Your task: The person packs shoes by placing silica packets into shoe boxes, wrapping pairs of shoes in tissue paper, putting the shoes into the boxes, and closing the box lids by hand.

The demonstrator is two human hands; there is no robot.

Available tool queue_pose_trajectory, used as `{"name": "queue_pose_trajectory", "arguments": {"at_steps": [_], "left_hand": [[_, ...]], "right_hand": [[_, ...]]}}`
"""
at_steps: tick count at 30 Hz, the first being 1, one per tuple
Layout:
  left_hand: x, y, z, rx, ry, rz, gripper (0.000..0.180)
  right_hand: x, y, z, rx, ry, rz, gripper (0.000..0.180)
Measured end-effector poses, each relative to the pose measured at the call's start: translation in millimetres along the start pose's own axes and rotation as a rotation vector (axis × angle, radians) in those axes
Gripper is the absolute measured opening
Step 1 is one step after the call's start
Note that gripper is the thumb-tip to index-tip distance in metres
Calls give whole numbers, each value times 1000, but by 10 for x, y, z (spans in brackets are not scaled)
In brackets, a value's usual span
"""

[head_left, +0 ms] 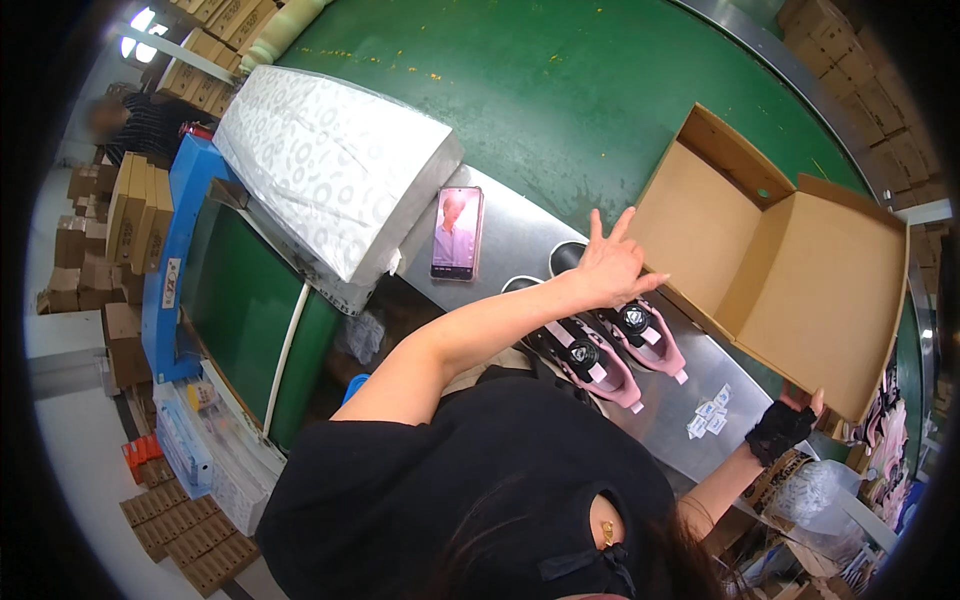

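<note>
Nearest us, towards four o'clock, a pair of pink-and-black shoes with round black dials (590,360) stood side by side on the brushed silver metal tabletop (510,230), their pink collars turned our way, which probably kept both openings within easy reach. Beyond them in the same direction we saw a loose cluster of small white printed tags (711,412), perhaps left beside the shoes to be handy.

At four o'clock, further out, the right hand in a black fingerless glove (782,430) met the near corner of a large open brown cardboard box (745,235). Its bare fingertips lay at the rim, though we could not tell whether they were clamped on it. The box spread across three o'clock, its inside facing up; a hold at that corner would presumably have steadied it. Between two and three o'clock, the bare left hand (608,268) hung just beside the box's left rim, fingers spread well apart and gripping nothing we could see.

Just short of twelve, a lit smartphone in a clear case (457,230) lay face up, likely for easy viewing. Towards half past ten sat a bulky white-and-grey patterned bundle (330,165); past everything, at twelve, ran a long flat green surface (520,100).
</note>
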State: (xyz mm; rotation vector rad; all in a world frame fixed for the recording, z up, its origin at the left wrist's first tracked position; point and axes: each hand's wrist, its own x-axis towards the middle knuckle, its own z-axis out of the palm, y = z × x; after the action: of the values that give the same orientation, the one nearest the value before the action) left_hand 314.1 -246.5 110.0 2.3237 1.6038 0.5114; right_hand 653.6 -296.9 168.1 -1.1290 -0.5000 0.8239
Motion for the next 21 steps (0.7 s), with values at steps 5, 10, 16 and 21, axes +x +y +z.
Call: {"name": "queue_pose_trajectory", "arguments": {"at_steps": [5, 10, 16, 21], "left_hand": [[10, -77, -35, -9, -169, -61, 53], [-260, -56, 55, -268, 375, 12, 40], [-734, -441, -221, -524, 441, -124, 31], [-1212, -1540, -808, -345, 710, -486, 15]], "right_hand": [[176, 1203, -2112, -971, 77, -220, 45], [-818, 1259, -1201, -1562, 85, -264, 35], [-834, 1199, -1435, -1526, 116, -331, 29], [-792, 913, -1249, -1344, 230, -388, 26]]}}
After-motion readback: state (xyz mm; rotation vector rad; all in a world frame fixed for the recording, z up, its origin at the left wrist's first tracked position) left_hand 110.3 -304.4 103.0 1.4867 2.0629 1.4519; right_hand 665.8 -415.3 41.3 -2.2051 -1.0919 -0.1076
